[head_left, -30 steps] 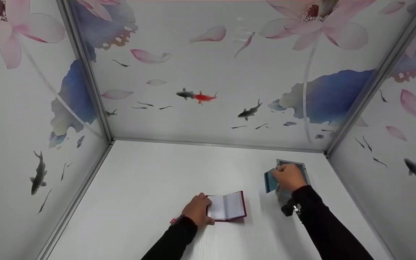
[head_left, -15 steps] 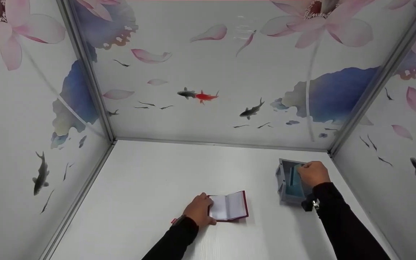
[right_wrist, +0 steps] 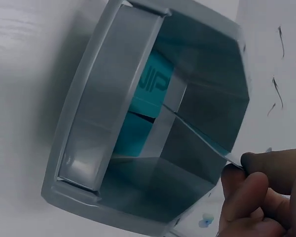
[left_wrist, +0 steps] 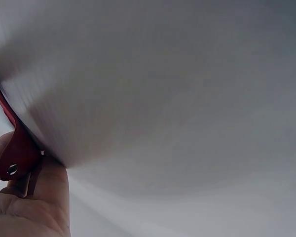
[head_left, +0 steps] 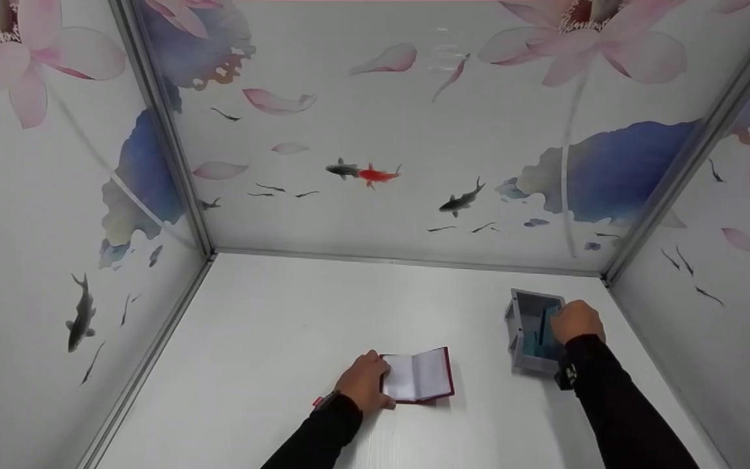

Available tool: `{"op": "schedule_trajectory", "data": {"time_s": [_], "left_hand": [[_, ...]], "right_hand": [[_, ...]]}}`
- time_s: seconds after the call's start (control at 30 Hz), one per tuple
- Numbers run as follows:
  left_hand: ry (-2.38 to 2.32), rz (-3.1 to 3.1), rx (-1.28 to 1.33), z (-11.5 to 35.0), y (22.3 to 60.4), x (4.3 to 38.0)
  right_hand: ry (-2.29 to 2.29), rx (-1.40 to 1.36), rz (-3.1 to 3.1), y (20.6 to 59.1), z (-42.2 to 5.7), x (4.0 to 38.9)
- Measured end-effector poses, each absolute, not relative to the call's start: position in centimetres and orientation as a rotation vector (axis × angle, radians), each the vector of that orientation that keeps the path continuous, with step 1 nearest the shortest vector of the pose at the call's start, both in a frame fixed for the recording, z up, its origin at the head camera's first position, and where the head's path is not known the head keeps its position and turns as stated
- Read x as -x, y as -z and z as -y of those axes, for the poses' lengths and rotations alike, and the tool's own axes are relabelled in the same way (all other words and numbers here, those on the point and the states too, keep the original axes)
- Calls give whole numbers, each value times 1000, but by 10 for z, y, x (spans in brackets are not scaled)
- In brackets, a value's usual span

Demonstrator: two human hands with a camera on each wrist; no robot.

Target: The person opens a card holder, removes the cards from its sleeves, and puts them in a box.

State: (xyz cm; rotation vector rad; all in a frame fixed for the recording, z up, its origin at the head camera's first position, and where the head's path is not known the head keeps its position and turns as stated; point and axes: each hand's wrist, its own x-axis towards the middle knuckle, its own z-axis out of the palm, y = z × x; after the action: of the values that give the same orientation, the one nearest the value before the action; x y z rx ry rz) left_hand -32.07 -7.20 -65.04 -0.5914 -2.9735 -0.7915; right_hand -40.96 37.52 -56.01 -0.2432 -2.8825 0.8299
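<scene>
Head view shows a white desk (head_left: 271, 339) walled by lotus-and-fish panels (head_left: 375, 130), where the left hand (head_left: 363, 385) presses the open red card holder (head_left: 422, 383) flat while the right hand (head_left: 577, 321), earlier lifting a teal card (head_left: 540, 335) beside the grey box (head_left: 523, 326), now pinches it inside.

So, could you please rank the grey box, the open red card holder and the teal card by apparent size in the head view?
1. Grey box and open red card holder: look about alike, so unranked.
2. Teal card: smallest, partly hidden inside the box.
</scene>
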Motion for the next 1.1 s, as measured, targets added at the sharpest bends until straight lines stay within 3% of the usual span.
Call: {"op": "schedule_trajectory", "data": {"time_s": [0.43,1.1], "left_hand": [[735,3009,592,71,643,319],[749,2953,597,71,663,325]], "right_hand": [[-723,237,2987,586,-385,423],[-487,124,2985,585,-367,413]]}}
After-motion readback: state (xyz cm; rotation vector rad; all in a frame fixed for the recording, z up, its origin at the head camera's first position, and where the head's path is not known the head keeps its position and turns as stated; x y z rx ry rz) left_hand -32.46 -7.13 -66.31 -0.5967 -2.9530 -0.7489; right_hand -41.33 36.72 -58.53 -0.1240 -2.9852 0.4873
